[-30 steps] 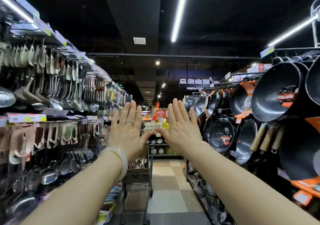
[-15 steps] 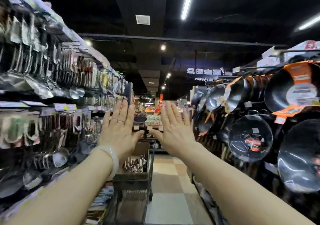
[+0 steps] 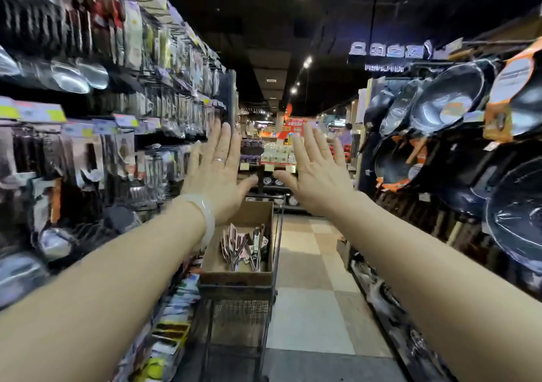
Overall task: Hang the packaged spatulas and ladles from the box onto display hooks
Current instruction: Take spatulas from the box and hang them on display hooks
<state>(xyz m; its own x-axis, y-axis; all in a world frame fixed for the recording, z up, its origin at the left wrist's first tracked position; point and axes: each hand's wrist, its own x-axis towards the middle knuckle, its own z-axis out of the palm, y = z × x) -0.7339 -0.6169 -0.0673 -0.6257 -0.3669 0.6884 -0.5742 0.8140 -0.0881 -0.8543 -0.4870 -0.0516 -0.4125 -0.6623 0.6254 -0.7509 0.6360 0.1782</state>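
Both arms are raised, palms outward; the left hand (image 3: 217, 173) has fingers straight and close together, thumb splayed, holding nothing; the right hand (image 3: 318, 173) likewise has fingers extended, slightly fanned, touching nothing; the thumb tips nearly meet. The cardboard box (image 3: 237, 277) rests on a wire cart (image 3: 234, 320) below the hands; packaged utensils (image 3: 243, 248) stand bunched toward its far right corner.

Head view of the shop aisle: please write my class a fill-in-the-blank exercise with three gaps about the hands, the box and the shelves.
1. Both hands, left hand and right hand, are raised with fingers straight and hold ____.
2. The cardboard box of packaged utensils sits on a ____.
3. The bracelet is on the ____ wrist.

Missing words: nothing; cart; left
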